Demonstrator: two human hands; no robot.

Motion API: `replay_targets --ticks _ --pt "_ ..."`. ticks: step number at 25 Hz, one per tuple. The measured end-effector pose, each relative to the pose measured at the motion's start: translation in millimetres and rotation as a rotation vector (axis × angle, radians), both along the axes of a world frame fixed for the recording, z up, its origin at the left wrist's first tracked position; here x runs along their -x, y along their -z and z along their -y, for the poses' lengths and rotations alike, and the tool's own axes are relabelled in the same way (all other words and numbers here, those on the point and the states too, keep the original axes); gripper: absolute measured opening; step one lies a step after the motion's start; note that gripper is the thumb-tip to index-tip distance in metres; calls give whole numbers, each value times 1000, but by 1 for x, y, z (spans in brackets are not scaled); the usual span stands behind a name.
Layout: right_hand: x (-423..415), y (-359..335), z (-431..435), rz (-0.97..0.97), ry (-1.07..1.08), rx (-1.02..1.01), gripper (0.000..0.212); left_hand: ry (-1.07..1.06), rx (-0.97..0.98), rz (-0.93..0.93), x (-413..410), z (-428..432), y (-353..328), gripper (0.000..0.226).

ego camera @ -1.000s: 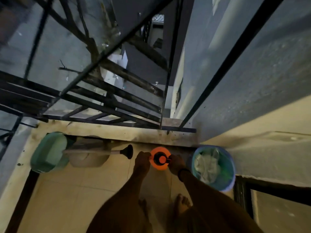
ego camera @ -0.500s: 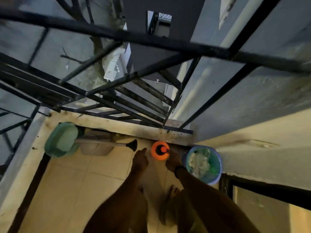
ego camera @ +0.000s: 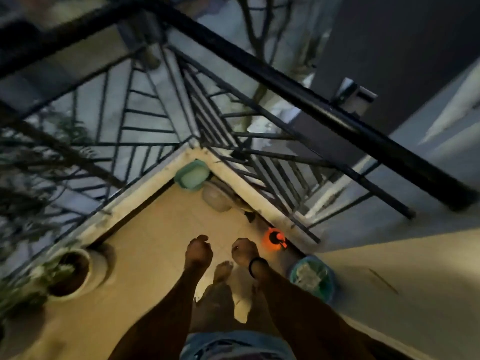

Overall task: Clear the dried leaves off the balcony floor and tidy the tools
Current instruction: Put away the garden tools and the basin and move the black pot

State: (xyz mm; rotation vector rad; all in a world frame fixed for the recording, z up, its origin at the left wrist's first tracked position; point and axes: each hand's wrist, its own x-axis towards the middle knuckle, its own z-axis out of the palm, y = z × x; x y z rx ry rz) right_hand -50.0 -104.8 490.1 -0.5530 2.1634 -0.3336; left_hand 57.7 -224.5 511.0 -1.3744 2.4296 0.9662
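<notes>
My left hand (ego camera: 198, 252) and my right hand (ego camera: 244, 252) are held side by side over the tiled balcony floor (ego camera: 161, 245), fingers curled in, nothing in either. A round orange tool with a black centre (ego camera: 274, 239) stands on the floor against the railing kerb, just right of my right hand and apart from it. A black-headed tool (ego camera: 250, 216) lies along the kerb beyond it. A green dustpan-like tub (ego camera: 192, 175) sits in the corner. The frame is blurred and no dried leaves can be made out.
A blue bucket (ego camera: 311, 278) with pale stuff inside stands by the right wall. A grey bowl (ego camera: 217, 200) lies near the corner. A white plant pot (ego camera: 78, 268) stands at the left. Black railings (ego camera: 285, 81) bound both outer sides. My bare foot (ego camera: 223, 270) is below my hands.
Both hands have let go of the orange tool and drawn back from it. The view has swung left, bringing the balcony corner and the plant pot into sight.
</notes>
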Motion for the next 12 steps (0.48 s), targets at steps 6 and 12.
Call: replay_targets --ticks 6,12 --pt "-70 -64 43 4 -393 47 24 -418 76 -34 -134 -1 -41 31" --pt "-200 -88 91 17 -706 66 26 -892 89 -96 -300 -15 -58 31"
